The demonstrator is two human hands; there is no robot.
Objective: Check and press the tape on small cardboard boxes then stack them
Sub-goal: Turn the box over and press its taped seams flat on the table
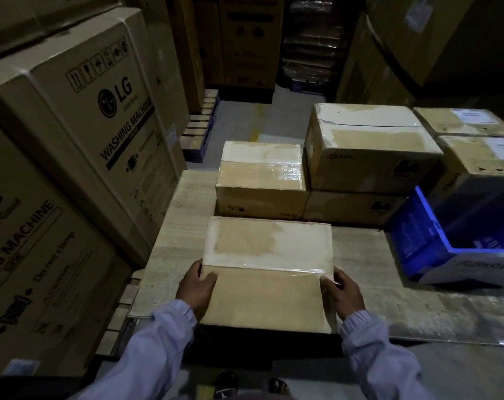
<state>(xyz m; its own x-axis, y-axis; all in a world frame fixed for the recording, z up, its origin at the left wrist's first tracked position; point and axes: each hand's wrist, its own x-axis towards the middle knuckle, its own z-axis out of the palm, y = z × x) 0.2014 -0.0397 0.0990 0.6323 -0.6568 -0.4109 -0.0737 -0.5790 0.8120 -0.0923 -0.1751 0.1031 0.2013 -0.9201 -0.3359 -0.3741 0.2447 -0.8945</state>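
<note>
Both hands are on the small cardboard box (266, 272), which sits at the near edge of the pale wooden board (184, 215), square in front of the person. The left hand (197, 287) grips the box's left side, thumb laid over the top and fingers wrapped down the side. The right hand (341, 293) grips the right side the same way, thumb on top by the end of the clear tape (274, 267), which runs across the lid from side to side. Just beyond it on the board is a second taped box (262, 174). To the right of that, a bigger taped box (369, 145) rides on top of another carton (352, 206). A blue-and-white carton (447, 246) stands open at the right, tilted. Tall washing machine cartons (86, 111) wall in the left side.
</note>
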